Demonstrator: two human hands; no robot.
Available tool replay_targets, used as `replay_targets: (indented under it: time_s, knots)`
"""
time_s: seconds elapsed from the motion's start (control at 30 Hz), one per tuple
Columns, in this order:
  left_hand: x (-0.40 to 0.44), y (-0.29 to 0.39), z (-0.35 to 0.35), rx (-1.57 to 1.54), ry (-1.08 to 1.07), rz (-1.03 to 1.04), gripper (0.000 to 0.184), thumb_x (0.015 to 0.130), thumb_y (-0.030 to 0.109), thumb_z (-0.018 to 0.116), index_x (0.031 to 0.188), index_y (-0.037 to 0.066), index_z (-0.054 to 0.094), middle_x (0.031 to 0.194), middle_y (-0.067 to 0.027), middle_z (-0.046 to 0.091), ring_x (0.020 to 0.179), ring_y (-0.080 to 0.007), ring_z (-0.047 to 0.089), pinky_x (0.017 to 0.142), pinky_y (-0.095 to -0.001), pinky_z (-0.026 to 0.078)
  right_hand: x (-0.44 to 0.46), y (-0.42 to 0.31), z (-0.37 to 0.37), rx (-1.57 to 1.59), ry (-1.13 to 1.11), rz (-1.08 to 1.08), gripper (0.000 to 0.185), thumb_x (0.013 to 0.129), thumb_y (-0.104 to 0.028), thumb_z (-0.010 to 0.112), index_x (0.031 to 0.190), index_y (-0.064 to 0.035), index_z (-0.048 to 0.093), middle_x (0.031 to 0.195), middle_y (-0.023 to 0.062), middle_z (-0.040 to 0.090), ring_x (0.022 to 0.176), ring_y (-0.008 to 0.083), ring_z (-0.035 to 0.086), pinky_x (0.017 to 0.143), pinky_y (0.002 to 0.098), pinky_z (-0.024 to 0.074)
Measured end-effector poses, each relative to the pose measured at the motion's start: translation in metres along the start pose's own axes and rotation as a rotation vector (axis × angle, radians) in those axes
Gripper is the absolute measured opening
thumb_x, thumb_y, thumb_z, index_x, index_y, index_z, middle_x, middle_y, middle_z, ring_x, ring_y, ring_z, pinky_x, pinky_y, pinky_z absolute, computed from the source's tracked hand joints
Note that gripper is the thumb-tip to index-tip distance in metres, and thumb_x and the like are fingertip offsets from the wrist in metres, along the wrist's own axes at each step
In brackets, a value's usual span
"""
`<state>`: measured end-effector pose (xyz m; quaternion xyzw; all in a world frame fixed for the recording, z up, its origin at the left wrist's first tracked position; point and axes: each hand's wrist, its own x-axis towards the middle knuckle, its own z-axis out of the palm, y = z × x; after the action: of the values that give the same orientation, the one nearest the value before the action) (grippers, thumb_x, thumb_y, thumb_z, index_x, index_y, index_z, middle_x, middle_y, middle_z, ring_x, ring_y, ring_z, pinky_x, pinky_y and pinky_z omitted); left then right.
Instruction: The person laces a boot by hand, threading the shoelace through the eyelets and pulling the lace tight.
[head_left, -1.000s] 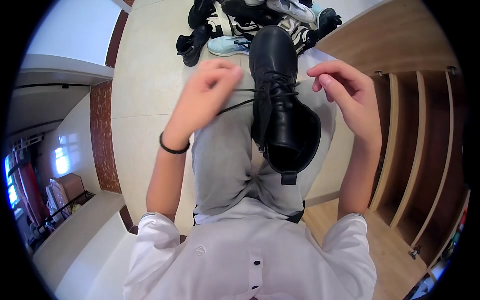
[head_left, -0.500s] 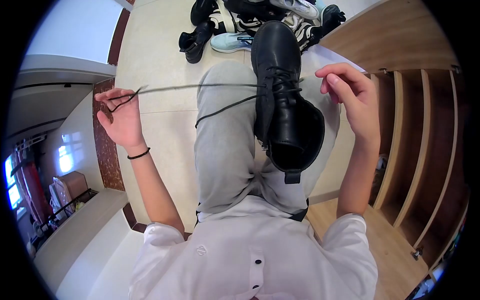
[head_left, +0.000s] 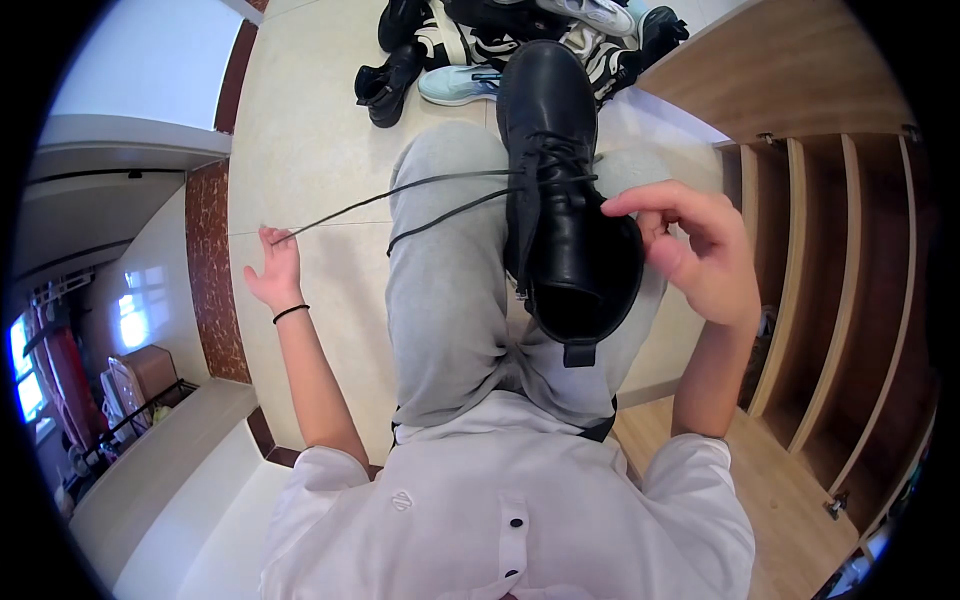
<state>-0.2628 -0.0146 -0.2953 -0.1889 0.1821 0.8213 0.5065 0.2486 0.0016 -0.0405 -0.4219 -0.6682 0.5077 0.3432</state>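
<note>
A black lace-up boot [head_left: 553,95] rests across my lap, its toe pointing away from me and its opening toward me. My left hand [head_left: 277,275] is out to the left above the floor, a black shoelace [head_left: 400,187] running from the boot's eyelets to its fingers. Another length of lace lies over my left knee. My right hand [head_left: 695,245] is at the right side of the boot's collar, fingers bent and apart, index fingertip at the edge of the opening. Whether that fingertip presses on the leather is hard to tell.
Several shoes lie piled on the floor ahead, among them a pale blue sneaker [head_left: 460,86] and a small black boot [head_left: 388,85]. To the right stands a wooden shoe cabinet [head_left: 850,270] with its door [head_left: 775,75] open.
My left hand has come down and slightly inward, and the lace now slopes down to it. My right hand has lowered toward the boot's opening. The boot has shifted slightly left.
</note>
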Motion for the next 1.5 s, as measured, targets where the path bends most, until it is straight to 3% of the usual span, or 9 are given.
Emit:
replay_targets:
  time_s: [0.2,0.3,0.57,0.83,0.97,1.1,1.17,1.27,1.5]
  knots:
    - [0.096,0.106,-0.101,0.027,0.177,0.094,0.039,0.104,0.017,0.032,0.129,-0.011,0.044,0.106,-0.0181,0.055,0.084,-0.0232,0.052,0.073,-0.0327,0.047,-0.008,-0.005,0.009,-0.157,0.077,0.002,0.025,0.079,-0.006,0.072,0.102,-0.0026,0.065,0.063,-0.0045,0.048,0.055,0.0036,0.039,0.054,0.0213,0.0303]
    - [0.117,0.147,-0.125,0.140,0.173,0.229,0.029,0.097,-0.008,0.034,0.122,-0.011,0.048,0.101,-0.0167,0.057,0.068,-0.0141,0.049,0.054,-0.0210,0.044,-0.017,0.002,0.011,-0.151,0.171,0.075,0.025,0.080,-0.003,0.071,0.103,-0.0032,0.062,0.068,-0.0052,0.051,0.057,0.0027,0.039,0.054,0.0206,0.0290]
    - [-0.006,0.028,0.038,0.551,0.011,0.298,0.024,0.105,0.015,0.045,0.119,-0.004,0.052,0.105,-0.0099,0.062,0.057,-0.0099,0.042,0.045,-0.0195,0.031,-0.035,0.023,0.007,0.007,0.290,0.167,0.025,0.086,-0.001,0.066,0.109,-0.0045,0.060,0.079,-0.0073,0.056,0.064,0.0002,0.040,0.061,0.0177,0.0303]
    - [-0.145,-0.154,0.171,1.691,-0.763,0.405,0.015,0.095,0.008,0.064,0.105,0.001,0.073,0.078,0.0023,0.059,0.069,-0.0034,0.050,0.058,-0.0175,0.037,-0.035,0.022,0.008,0.032,0.294,0.161,0.023,0.087,-0.002,0.066,0.109,-0.0043,0.060,0.079,-0.0074,0.056,0.066,-0.0003,0.039,0.061,0.0173,0.0295]
    - [-0.183,-0.212,0.214,1.730,-1.359,0.298,0.022,0.093,0.001,0.062,0.113,-0.002,0.070,0.078,-0.0003,0.060,0.072,-0.0077,0.054,0.065,-0.0206,0.043,-0.035,0.024,0.009,0.074,0.310,0.149,0.024,0.086,-0.001,0.066,0.109,-0.0042,0.060,0.081,-0.0072,0.058,0.064,-0.0004,0.037,0.060,0.0172,0.0285]
    - [-0.197,-0.247,0.229,1.711,-1.451,0.110,0.019,0.088,0.000,0.067,0.107,0.000,0.071,0.082,-0.0043,0.065,0.073,-0.0110,0.059,0.065,-0.0235,0.046,-0.035,0.024,0.008,0.052,0.305,0.156,0.025,0.084,0.000,0.067,0.108,-0.0046,0.060,0.083,-0.0066,0.061,0.060,-0.0005,0.033,0.057,0.0175,0.0270]
    - [-0.198,-0.257,0.234,1.949,-1.514,0.036,0.015,0.083,0.001,0.071,0.097,0.002,0.072,0.083,-0.0080,0.066,0.073,-0.0172,0.062,0.066,-0.0281,0.049,-0.035,0.023,0.008,0.056,0.301,0.149,0.026,0.084,0.000,0.067,0.108,-0.0047,0.061,0.083,-0.0063,0.062,0.059,-0.0005,0.032,0.057,0.0177,0.0266]
    - [-0.191,-0.270,0.224,1.910,-1.802,0.301,0.009,0.079,0.004,0.074,0.087,0.002,0.070,0.079,-0.0091,0.064,0.070,-0.0222,0.062,0.065,-0.0310,0.049,-0.033,0.020,0.009,0.054,0.305,0.157,0.026,0.083,0.000,0.067,0.108,-0.0048,0.061,0.082,-0.0060,0.063,0.059,-0.0006,0.032,0.056,0.0180,0.0266]
    - [-0.189,-0.276,0.217,2.029,-1.720,0.212,0.009,0.077,0.006,0.076,0.080,0.002,0.068,0.078,-0.0081,0.062,0.074,-0.0236,0.062,0.063,-0.0327,0.047,-0.031,0.022,0.009,0.070,0.299,0.136,0.025,0.082,0.000,0.068,0.106,-0.0049,0.061,0.082,-0.0060,0.063,0.059,-0.0005,0.032,0.055,0.0180,0.0260]
